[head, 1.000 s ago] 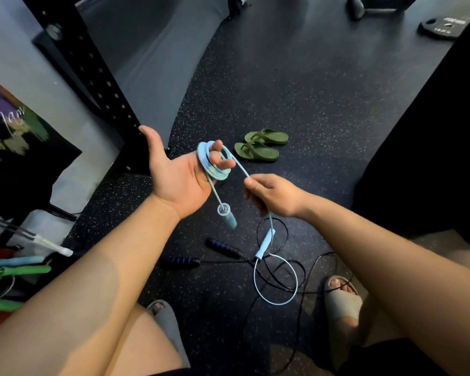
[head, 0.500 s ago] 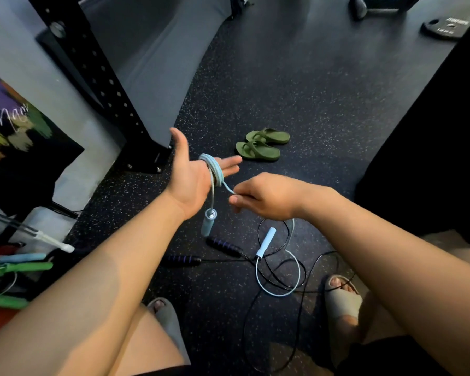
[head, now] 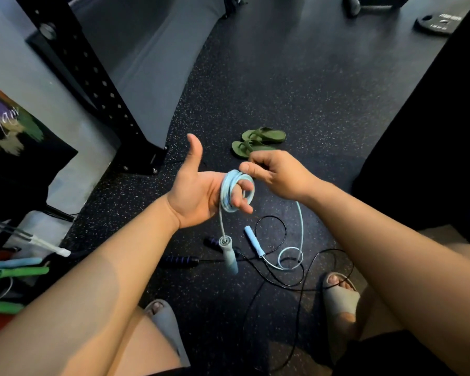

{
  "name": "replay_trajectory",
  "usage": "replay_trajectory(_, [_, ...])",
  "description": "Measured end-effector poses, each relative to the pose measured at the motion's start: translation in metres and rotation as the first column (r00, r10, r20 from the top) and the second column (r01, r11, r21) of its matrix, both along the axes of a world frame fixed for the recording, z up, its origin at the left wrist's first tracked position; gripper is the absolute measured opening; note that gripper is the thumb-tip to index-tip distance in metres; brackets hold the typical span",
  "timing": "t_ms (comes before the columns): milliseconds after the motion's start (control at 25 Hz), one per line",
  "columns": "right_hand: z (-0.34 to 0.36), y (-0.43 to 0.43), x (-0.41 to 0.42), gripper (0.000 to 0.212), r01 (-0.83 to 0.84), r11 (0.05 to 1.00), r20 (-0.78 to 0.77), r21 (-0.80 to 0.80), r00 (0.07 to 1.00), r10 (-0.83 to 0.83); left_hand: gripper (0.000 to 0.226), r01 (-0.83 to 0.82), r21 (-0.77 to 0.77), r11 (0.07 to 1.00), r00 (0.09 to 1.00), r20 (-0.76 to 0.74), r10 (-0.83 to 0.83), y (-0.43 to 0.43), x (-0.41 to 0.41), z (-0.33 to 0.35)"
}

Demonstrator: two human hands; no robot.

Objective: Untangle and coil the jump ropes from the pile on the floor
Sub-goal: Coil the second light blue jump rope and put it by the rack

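Coil (head: 223, 194) round left hand (head: 198, 191) fingers; right hand (head: 280, 172) just right; sandals (head: 266, 135) behind; loose ropes (head: 181, 260) on floor (head: 282, 77) below.

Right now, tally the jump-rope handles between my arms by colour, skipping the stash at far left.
Light blue: 2, hanging handle and floor handle
Dark blue: 2, near handle and far handle
Total: 4

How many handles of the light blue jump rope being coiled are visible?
2. One handle dangles below the left hand, whose fingers carry the coiled light blue rope; the second handle lies on the floor among black rope loops. Neither is hidden.
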State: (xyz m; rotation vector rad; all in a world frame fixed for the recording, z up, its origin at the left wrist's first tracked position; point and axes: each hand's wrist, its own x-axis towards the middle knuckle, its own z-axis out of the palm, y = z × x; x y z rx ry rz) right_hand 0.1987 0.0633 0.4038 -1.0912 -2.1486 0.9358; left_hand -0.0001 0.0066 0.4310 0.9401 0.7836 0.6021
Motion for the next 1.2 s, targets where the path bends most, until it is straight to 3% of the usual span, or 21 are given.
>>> replay_trajectory(120, [-0.021, -0.004, -0.008, 0.046, 0.058, 0.991, 0.001, -0.118, 0.998, -0.058, 0.126, -0.146, -0.019, 0.989, 0.981, 0.125, 0.147, 0.003, -0.004, 0.000])
replay_trajectory(240, [-0.027, -0.012, -0.017, 0.047, 0.084, 0.964, 0.022, -0.251, 0.996, -0.081, 0.125, -0.313, -0.078, 0.946, 0.906, 0.274, 0.323, 0.005, -0.008, 0.004])
replay_trajectory(440, [-0.030, -0.016, -0.022, 0.047, 0.009, 0.919, 0.067, -0.394, 0.998, 0.019, 0.126, -0.552, -0.073, 0.831, 0.780, 0.309, 0.545, 0.011, -0.017, 0.007])
replay_trajectory(560, [-0.025, -0.017, -0.021, 0.036, -0.049, 0.925, 0.161, -0.377, 0.980, 0.117, 0.123, -0.648, -0.060, 0.760, 0.705, 0.332, 0.627, 0.012, -0.023, 0.010])
replay_trajectory(680, [-0.012, -0.023, -0.022, 0.027, -0.167, 0.962, 0.340, -0.214, 0.911, 0.234, 0.117, -0.699, -0.016, 0.715, 0.678, 0.304, 0.670, 0.013, -0.022, 0.008])
replay_trajectory(800, [0.006, -0.030, -0.029, 0.034, -0.252, 0.967, 0.426, -0.033, 0.872, 0.241, 0.119, -0.654, 0.117, 0.747, 0.754, 0.026, 0.656, 0.013, -0.014, -0.006])
replay_trajectory(920, [0.021, -0.032, -0.033, 0.033, -0.311, 0.947, 0.470, 0.080, 0.850, 0.239, 0.118, -0.494, 0.169, 0.853, 0.828, -0.208, 0.521, 0.010, -0.005, -0.019])
replay_trajectory(1040, [0.028, -0.028, -0.029, 0.034, -0.303, 0.937, 0.430, 0.175, 0.880, 0.205, 0.116, -0.283, 0.158, 0.946, 0.897, -0.307, 0.319, 0.001, 0.006, -0.016])
replay_trajectory(1200, [0.032, -0.009, -0.007, 0.034, -0.162, 0.968, 0.223, 0.194, 0.968, 0.117, 0.126, -0.038, 0.114, 0.993, 0.946, -0.315, 0.072, -0.007, 0.012, -0.019])
